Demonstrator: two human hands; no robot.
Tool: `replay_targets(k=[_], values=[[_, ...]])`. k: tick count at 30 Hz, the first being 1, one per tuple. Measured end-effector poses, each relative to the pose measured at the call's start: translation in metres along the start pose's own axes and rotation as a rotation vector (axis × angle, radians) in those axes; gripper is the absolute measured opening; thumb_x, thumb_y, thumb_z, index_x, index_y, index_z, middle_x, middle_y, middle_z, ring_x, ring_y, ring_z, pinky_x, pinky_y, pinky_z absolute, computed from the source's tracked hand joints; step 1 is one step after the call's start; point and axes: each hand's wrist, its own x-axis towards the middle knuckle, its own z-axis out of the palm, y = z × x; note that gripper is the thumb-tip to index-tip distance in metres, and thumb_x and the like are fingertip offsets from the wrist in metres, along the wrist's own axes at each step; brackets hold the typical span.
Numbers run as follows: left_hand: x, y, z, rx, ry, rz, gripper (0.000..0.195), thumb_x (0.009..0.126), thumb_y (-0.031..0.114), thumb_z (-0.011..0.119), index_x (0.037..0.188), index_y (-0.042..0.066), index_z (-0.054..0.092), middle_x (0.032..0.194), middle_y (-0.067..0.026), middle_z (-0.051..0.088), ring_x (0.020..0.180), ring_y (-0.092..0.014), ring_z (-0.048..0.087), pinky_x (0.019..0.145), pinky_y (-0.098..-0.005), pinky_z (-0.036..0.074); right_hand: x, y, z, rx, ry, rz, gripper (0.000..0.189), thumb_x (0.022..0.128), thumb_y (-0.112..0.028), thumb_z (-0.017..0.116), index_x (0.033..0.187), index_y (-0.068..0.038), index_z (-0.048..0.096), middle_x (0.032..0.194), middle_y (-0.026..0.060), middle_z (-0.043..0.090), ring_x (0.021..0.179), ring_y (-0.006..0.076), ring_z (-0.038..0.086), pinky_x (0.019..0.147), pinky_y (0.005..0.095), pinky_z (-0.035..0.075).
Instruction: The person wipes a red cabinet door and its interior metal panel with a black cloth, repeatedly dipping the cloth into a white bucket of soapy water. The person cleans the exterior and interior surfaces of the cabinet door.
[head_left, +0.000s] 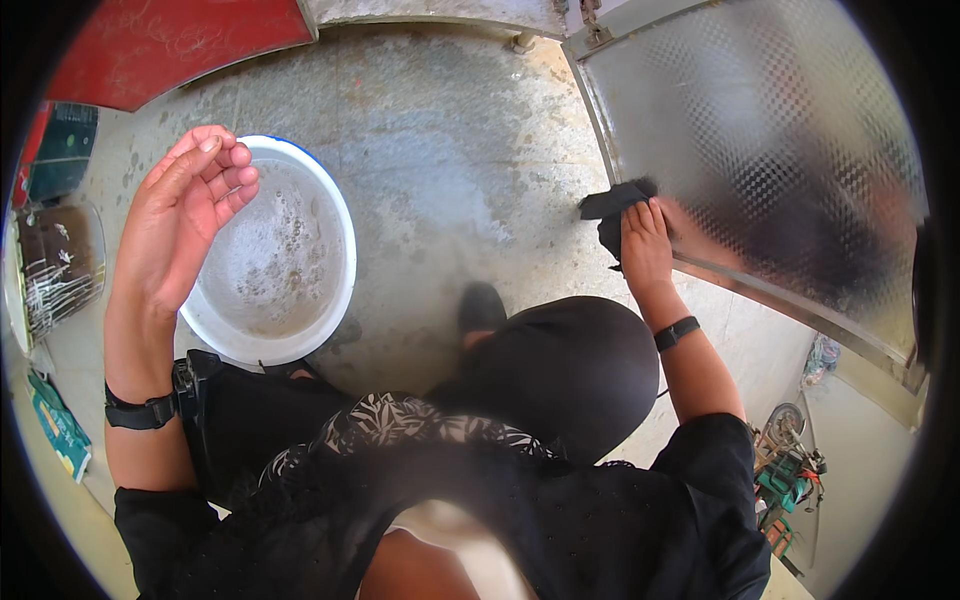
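My left hand (199, 184) is raised over the left side of a white basin (341, 300) with a blue-edged rim. Its fingers are curled, with the thumb near the fingertips, and nothing shows between them. Sudsy, greyish water lies in the basin. On the right, my right hand (646, 240) presses a black cloth (619, 206) against the lower left edge of a metal-framed door panel (750, 142). Checkered texture and blurred reflections show on that shiny panel. Part of the cloth hangs past the frame's edge.
A red panel (187, 45) spans the upper left. Along the left edge are a brown container with white streaks (64, 262) and a green packet (60, 427). Parked bikes (784, 465) stand at the lower right. The concrete floor (420, 150) has damp patches.
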Motion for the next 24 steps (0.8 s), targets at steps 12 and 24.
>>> replay_targets(k=[12, 24], values=[[-0.008, 0.002, 0.022, 0.008, 0.035, 0.016, 0.019, 0.104, 0.022, 0.057, 0.111, 0.005, 0.06, 0.103, -0.0064, 0.065, 0.098, -0.017, 0.064, 0.094, -0.0318, 0.052, 0.184, 0.022, -0.015, -0.181, 0.159, -0.031, 0.048, 0.096, -0.019, 0.046, 0.139, 0.0, 0.058, 0.147, 0.007, 0.056, 0.145, 0.0225, 0.035, 0.127, 0.0441, 0.013], [0.006, -0.004, 0.026, 0.036, 0.013, -0.032, 0.015, 0.106, 0.022, 0.054, 0.109, 0.008, 0.057, 0.101, -0.0031, 0.061, 0.096, -0.013, 0.062, 0.092, -0.0292, 0.052, 0.006, -0.018, 0.005, 0.135, 0.076, 0.033, 0.043, 0.094, -0.013, 0.052, 0.132, 0.005, 0.061, 0.134, 0.0154, 0.063, 0.141, 0.0278, 0.045, 0.125, 0.0425, 0.023]])
